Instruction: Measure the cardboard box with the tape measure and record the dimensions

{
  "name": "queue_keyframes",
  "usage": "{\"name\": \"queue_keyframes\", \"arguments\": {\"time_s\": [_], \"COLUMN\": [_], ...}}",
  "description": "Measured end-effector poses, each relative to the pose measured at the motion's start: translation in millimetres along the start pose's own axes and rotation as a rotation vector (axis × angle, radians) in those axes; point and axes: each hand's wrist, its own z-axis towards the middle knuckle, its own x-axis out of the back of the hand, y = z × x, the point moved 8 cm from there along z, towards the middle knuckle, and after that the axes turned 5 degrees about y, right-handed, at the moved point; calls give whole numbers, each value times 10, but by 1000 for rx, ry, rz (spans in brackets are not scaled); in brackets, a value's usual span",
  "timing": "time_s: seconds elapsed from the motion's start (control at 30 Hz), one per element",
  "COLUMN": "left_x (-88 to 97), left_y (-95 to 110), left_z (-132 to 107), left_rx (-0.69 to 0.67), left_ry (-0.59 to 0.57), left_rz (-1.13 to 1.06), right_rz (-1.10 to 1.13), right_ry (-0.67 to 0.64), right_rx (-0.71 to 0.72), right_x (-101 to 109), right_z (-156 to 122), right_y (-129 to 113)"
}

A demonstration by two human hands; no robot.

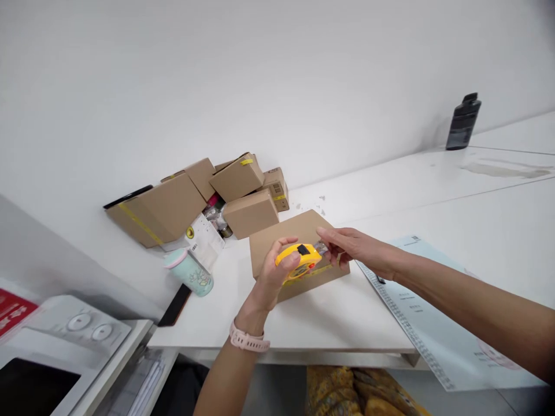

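Note:
My left hand [271, 276] is closed around a yellow tape measure [299, 258] held just above a flat cardboard box [284, 237] on the white table. My right hand [353, 247] pinches the metal tip of the tape [321, 248] where it comes out of the case. Both hands hover over the box's near right part. A pale pink watch [248, 341] is on my left wrist.
A heap of cardboard boxes [195, 193] lies against the wall at the back left, with a mint green cup [189, 271] on its side nearby. A pale blue cutting mat [437, 323] overhangs the table's front edge [303, 349]. A dark bottle [462, 122] stands far right.

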Motion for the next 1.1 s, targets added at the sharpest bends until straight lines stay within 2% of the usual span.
{"name": "queue_keyframes", "arguments": {"time_s": [0.1, 0.2, 0.33, 0.43, 0.57, 0.67, 0.73, 0.97, 1.1], "left_x": [360, 914, 1572, 1858, 2011, 2045, 2040, 1999, 2004], "left_y": [118, 233, 215, 113, -32, -98, -126, -182, -194], "left_z": [14, 56, 94, 113, 165, 221, 264, 394, 407], "left_rx": [-16, -35, 13, 65, 122, 142, 148, 169, 173], "left_ry": [47, 150, 211, 210, 169, 148, 139, 117, 114], "left_rz": [92, 188, 235, 261, 276, 268, 259, 227, 215], "right_rz": [70, 61, -104, -202, -393, -586, -628, -303, -258], "right_ry": [72, 230, 343, 364, 365, 333, 300, 130, 104], "right_rx": [86, 166, 107, 88, 79, 61, 49, -85, -88], "right_x": [189, 552, 885, 931, 879, 850, 841, 692, 626], "right_z": [297, 664, 1010, 1091, 1123, 1158, 1173, 1087, 1061], "right_y": [-83, -59, 302, 564, 702, 718, 743, 923, 930]}}
